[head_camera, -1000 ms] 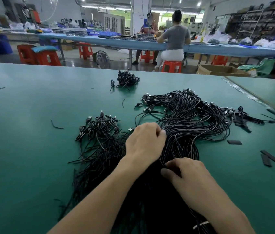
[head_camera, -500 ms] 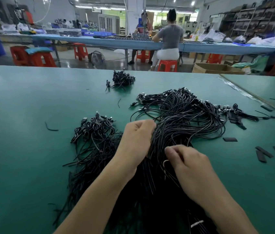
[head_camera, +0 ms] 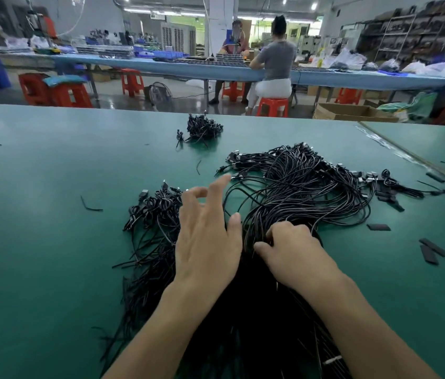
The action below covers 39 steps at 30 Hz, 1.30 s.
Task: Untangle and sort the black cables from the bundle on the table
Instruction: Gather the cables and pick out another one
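A big tangled bundle of black cables [head_camera: 306,192] spreads over the green table [head_camera: 38,242], running toward me under both arms. A smaller heap of black cables [head_camera: 155,209] lies to its left. My left hand [head_camera: 207,236] hovers between the two heaps with fingers spread and straight, holding nothing. My right hand [head_camera: 292,247] rests on the big bundle, its fingers curled down into the strands and gripping them. A small separate knot of cables [head_camera: 205,129] sits farther back.
Short black strips [head_camera: 434,250] and loose connectors [head_camera: 388,187] lie at the right. A stray black piece [head_camera: 90,205] lies at the left. A second table edge [head_camera: 418,160] runs along the right. A person sits on a red stool [head_camera: 271,106] beyond the table.
My left hand has let go of the cables and opened, fingers now spread. My right hand has moved forward onto the bundle and dug its fingers in.
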{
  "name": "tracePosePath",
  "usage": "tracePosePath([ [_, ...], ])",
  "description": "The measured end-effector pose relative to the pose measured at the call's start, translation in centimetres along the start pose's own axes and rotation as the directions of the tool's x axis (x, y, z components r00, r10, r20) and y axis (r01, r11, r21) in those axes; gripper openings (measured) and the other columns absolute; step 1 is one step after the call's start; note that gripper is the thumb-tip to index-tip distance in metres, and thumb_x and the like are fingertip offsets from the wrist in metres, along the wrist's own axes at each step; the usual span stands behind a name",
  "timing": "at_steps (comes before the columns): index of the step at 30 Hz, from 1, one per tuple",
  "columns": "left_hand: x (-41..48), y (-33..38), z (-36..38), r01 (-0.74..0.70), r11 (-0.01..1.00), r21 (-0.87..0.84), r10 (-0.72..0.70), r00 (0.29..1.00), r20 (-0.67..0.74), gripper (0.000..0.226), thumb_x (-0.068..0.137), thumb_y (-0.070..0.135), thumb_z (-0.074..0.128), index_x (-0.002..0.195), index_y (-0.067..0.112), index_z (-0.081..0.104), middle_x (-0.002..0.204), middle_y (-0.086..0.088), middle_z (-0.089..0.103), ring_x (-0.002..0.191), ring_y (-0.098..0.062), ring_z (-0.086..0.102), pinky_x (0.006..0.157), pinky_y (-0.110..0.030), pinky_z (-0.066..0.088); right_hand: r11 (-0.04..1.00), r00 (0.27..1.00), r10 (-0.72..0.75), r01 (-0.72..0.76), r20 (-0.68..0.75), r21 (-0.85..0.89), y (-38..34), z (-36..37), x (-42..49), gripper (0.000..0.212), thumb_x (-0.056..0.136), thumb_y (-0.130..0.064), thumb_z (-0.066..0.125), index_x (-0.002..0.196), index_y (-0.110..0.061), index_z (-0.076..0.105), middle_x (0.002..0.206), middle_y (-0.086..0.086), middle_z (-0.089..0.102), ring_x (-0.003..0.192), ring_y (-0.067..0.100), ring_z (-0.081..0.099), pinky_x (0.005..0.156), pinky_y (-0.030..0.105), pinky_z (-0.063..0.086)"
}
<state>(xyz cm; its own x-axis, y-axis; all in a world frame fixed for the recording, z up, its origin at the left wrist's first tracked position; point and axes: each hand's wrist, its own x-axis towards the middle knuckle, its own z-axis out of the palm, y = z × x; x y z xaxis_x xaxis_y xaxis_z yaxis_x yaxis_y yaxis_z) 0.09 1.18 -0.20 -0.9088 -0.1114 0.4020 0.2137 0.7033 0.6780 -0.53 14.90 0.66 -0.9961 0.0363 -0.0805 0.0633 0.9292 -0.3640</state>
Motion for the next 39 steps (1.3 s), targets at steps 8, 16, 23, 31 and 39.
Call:
tracePosePath([
  [8, -0.6, 0.4, 0.6, -0.115, 0.988, 0.104, 0.095, 0.98, 0.177, 0.033, 0.093, 0.037, 0.063, 0.125, 0.026, 0.062, 0.12, 0.008, 0.053, 0.118, -0.014, 0.048, 0.099, -0.028, 0.043, 0.995, 0.975, 0.056, -0.072, -0.217, -0.068, 0.2, -0.2, 0.3, 0.022, 0.098, -0.025, 0.048, 0.117, -0.015, 0.051, 0.119, 0.011, 0.053, 0.106, 0.03, 0.053, 0.087, 0.04, 0.047],
  [16, -1.3, 0.3, 1.4, -0.171, 0.939, 0.299, 0.144, 0.983, 0.111, 0.086, 0.071, 0.037, 0.083, 0.142, 0.041, 0.036, 0.153, -0.003, 0.011, 0.138, -0.025, 0.016, 0.113, -0.045, 0.031, 0.994, 0.967, 0.109, -0.101, -0.23, 0.047, 2.2, 0.8, 0.6, 0.015, 0.098, -0.022, 0.049, 0.091, -0.015, 0.06, 0.1, 0.009, 0.059, 0.081, 0.028, 0.05, 0.07, 0.035, 0.041],
  [23, -1.1, -0.1, 1.8, -0.136, 0.959, 0.248, 0.089, 0.977, 0.192, 0.047, 0.089, 0.049, 0.059, 0.133, 0.037, 0.049, 0.131, 0.014, 0.049, 0.126, -0.016, 0.04, 0.099, -0.034, 0.025, 0.872, 0.886, -0.193, 0.352, -0.422, 0.34, 0.5, -1.1, -1.1, 0.019, 0.099, -0.023, 0.053, 0.094, -0.025, 0.071, 0.076, -0.007, 0.067, 0.075, 0.015, 0.064, 0.072, 0.038, 0.054],
  [31, -1.2, 0.1, 1.3, -0.124, 0.992, 0.029, 0.112, 0.961, 0.252, 0.056, 0.092, 0.049, 0.035, 0.148, 0.046, 0.031, 0.14, 0.018, 0.049, 0.124, -0.011, 0.043, 0.102, -0.038, 0.03, 0.707, 0.808, -0.541, 0.587, -0.233, 0.394, -0.7, -2.4, -4.7, 0.013, 0.096, -0.024, 0.061, 0.096, -0.032, 0.071, 0.086, -0.021, 0.071, 0.085, -0.004, 0.066, 0.074, 0.009, 0.045],
  [39, -0.8, -0.8, 1.4, -0.09, 0.984, 0.154, 0.071, 0.989, 0.127, 0.03, 0.1, 0.054, 0.039, 0.12, 0.051, 0.063, 0.117, 0.022, 0.059, 0.11, -0.006, 0.05, 0.093, -0.032, 0.03, 0.968, 0.965, -0.031, 0.094, -0.261, 0.234, 2.6, -1.9, -2.6, 0.023, 0.098, -0.043, 0.051, 0.099, -0.026, 0.067, 0.098, -0.001, 0.067, 0.086, 0.018, 0.06, 0.081, 0.037, 0.053],
])
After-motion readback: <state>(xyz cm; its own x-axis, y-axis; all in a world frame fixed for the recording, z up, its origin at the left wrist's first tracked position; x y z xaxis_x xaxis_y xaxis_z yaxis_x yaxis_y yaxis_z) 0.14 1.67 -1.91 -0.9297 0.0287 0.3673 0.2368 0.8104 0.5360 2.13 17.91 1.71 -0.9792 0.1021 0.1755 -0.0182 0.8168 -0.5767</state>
